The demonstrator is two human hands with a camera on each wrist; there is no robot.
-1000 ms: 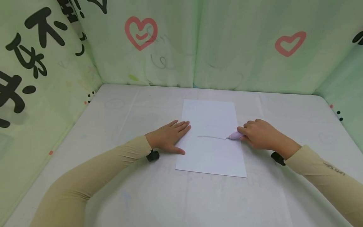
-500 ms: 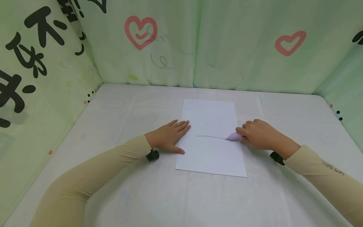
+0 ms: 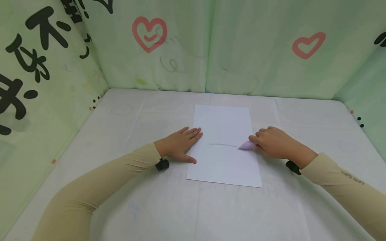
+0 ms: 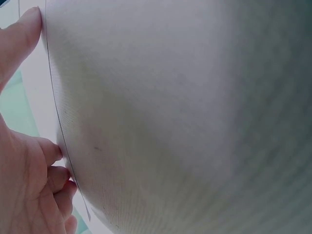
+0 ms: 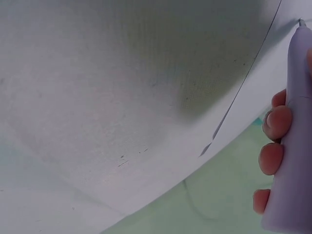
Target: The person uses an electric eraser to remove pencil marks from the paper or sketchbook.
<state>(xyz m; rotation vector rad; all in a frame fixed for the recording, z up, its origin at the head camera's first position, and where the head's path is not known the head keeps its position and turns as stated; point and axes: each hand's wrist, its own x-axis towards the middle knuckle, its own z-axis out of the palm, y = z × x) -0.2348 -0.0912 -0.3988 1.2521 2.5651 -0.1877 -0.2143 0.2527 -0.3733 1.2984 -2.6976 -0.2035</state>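
While the left hand (image 3: 180,146) lies flat, pinning the paper sheet's (image 3: 224,160) left edge to the worktop (image 3: 150,207), the right hand (image 3: 275,142) pinches a lilac pen (image 3: 248,145), its tip on the sheet. Thin paper likely slides and creases; the pen looks light and rigid, best held low.

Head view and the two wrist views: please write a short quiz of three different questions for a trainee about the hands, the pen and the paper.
1. True or false: the left hand lies flat with straight fingers on the left edge of the white paper.
2. What does the right hand hold? A) scissors B) a pale purple pen C) an eraser
3. Fill in: the pen tip stands at the ___ end of the grey line on the paper.

Key: 1 true. 2 B. 3 right.
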